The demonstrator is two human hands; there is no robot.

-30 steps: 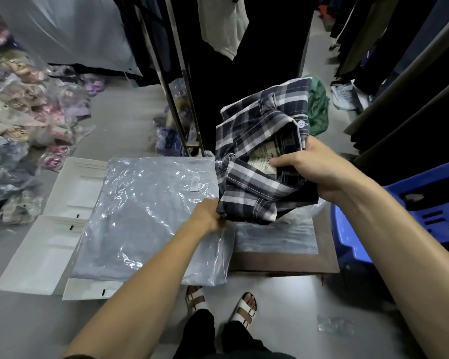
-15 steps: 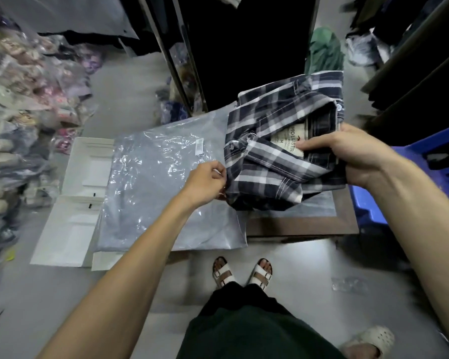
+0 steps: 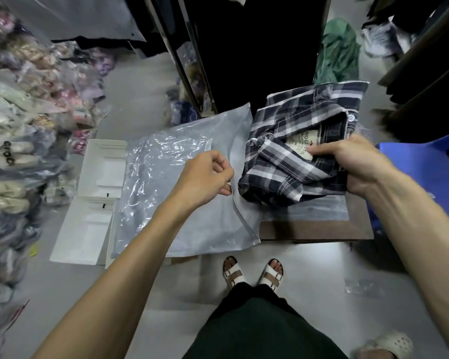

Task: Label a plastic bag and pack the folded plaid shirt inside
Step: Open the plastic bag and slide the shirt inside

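A folded navy, grey and white plaid shirt [image 3: 293,141] is held at the right, its beige neck label showing. My right hand [image 3: 353,164] grips it at the collar, thumb on the label. A clear plastic bag [image 3: 166,182] lies flat to the left, with a small white sticker near its top. My left hand [image 3: 205,177] pinches the upper layer of the bag's right edge and lifts it, so the mouth gapes towards the shirt. The shirt's left edge sits at that opening.
The bag lies over white cardboard sheets [image 3: 94,193] and a brown board [image 3: 322,229] near the floor. A blue plastic crate [image 3: 423,172] stands at the right. Bagged garments [image 3: 24,130] pile along the left. A dark clothes rack [image 3: 192,60] stands behind. My sandalled feet [image 3: 252,273] are below.
My left hand has pulled the bag's edge up and open. The shirt has come lower and closer to the bag's mouth. The camera has tilted further down.
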